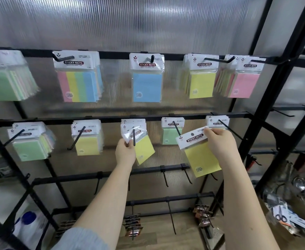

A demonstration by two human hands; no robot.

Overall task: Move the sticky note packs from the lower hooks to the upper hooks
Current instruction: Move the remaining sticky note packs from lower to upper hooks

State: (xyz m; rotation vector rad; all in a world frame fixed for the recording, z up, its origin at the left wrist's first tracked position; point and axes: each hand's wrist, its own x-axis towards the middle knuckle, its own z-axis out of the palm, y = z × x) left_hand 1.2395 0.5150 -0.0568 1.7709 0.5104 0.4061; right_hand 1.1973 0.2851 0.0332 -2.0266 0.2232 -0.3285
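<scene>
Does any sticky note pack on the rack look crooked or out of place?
Yes. The yellow sticky note pack on the middle lower hook hangs tilted, its white header crumpled where the left hand pinches it.

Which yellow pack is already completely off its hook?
The yellow pack pinched by its header in the right hand. It hangs free of every hook, while the tilted one the left hand holds is still threaded on the middle lower hook.

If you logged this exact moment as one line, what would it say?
right hand: holds yellow pack off the hooks | left hand: pinches tilted yellow pack on lower hook | upper hooks: not reached
</scene>
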